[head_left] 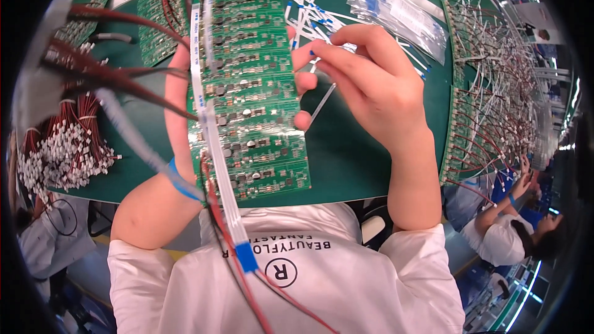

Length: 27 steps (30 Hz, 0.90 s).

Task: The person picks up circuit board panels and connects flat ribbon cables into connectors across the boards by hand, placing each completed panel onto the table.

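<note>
Left hand (177, 96) grips the board (253, 96) and right hand (383, 83) pinches a blue-tipped ribbon (312, 53), which could crease if pressed askew against the board's right edge.

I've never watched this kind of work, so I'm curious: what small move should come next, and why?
Perhaps the right hand should bring the small blue tip slightly closer to the green board. Its fingers appear to pinch that tip just beside the board's right edge, while the left hand supports the board from behind.
</note>
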Motion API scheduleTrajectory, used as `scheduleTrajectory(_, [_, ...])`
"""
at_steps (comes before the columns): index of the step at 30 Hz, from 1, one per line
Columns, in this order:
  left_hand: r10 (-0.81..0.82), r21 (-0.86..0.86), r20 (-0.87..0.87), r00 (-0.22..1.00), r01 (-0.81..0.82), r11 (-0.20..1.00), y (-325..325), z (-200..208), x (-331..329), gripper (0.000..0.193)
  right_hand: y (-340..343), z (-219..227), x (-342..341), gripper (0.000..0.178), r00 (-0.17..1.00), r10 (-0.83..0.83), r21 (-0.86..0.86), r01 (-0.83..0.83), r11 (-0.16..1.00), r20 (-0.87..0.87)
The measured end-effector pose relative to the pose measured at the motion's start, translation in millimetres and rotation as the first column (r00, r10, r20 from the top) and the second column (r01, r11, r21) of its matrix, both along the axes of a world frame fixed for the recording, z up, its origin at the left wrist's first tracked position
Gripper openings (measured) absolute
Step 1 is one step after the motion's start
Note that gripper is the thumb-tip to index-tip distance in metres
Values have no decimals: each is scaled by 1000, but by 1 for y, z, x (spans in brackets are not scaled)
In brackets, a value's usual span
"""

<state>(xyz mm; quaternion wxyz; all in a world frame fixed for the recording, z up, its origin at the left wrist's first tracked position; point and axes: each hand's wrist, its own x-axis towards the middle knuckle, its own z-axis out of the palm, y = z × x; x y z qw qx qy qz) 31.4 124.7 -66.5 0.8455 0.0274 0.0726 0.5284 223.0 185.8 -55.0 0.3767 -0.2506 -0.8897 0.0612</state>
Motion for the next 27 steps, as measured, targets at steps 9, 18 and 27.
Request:
scheduleTrajectory(9, [-28,-27,-352,936,20,999,-5,6,13,72,-17,12,-4,13,995,31,-293,-57,954,-94])
scheduleTrajectory(18, [-24,-213,-466,885,-86,973,-10,10,22,72,-38,-9,-26,6,801,-375,-874,-349,339,-465])
scheduleTrajectory(27, [-20,-58,-281,960,4,998,-13,-11,13,71,-33,-17,-22,19,608,-658,-811,-585,7,-445])
